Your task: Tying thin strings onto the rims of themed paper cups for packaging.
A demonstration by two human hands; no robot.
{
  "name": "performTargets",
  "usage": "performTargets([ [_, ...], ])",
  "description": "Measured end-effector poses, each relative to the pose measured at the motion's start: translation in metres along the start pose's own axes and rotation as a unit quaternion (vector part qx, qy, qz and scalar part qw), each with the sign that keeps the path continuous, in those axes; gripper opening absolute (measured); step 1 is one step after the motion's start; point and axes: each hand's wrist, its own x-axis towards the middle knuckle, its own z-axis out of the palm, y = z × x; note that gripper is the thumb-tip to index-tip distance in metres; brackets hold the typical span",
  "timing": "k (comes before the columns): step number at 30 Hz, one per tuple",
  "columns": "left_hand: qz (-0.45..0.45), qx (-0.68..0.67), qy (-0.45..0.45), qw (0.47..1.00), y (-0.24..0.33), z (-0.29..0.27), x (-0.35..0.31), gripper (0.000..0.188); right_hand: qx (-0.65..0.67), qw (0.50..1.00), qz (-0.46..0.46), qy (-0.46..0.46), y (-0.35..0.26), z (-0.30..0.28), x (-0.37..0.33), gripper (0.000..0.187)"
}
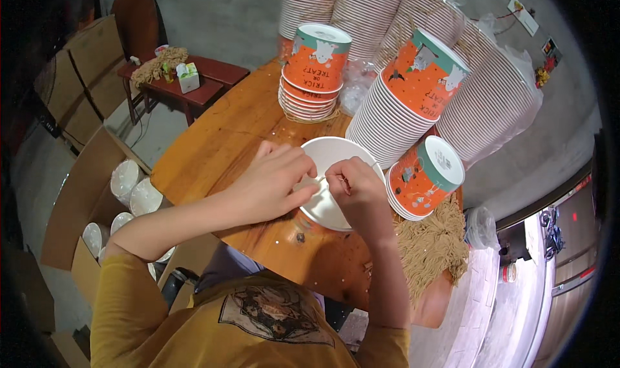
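Observation:
A white-lined paper bucket (336, 150) rests on the wooden table in front of me, its open mouth toward me. Over its mouth, my left hand (278, 177) is closed, thumb and curled fingers round what looks like the end of a thin pale cord (321, 180). My right hand (357, 190) is closed in a pinch at the bucket's right side, with the same cord running into its fingers. The fingertips are close together but apart. How the cord passes through the bucket's wall is hidden by my right hand.
Upside-down orange printed buckets stand in a short stack (316, 68), a tall stack (403, 100) and a nearer stack (416, 181). Tan cords (429, 248) lie at the table's right edge. Tall white bucket stacks rise behind. Left are an open carton (84, 206) and a red table (206, 93).

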Motion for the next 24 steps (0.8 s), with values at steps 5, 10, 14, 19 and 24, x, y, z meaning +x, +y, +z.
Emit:
performTargets([
  [5,-0.033,0.036,0.011,0.999,0.002,0.018,0.011,0.01,0.009,1.0,0.019,0.001,0.002,0.002,0.0,0.008],
  [10,-0.061,0.055,0.035,0.996,0.006,0.019,0.013,0.012,-0.026,0.999,0.013,0.022,-0.002,0.006,0.001,0.011],
  [14,-0.063,0.036,0.027,0.997,0.006,0.016,0.011,0.013,-0.147,0.983,-0.007,0.106,0.005,0.01,0.001,0.014],
  [19,0.042,-0.006,-0.014,0.999,-0.006,0.006,0.006,0.012,-0.193,0.971,0.008,0.141,0.006,0.015,-0.001,0.014],
  [24,0.099,-0.003,-0.071,0.993,-0.008,-0.011,0.001,0.018,-0.192,0.974,0.02,0.12,0.009,0.012,-0.003,0.013],
])
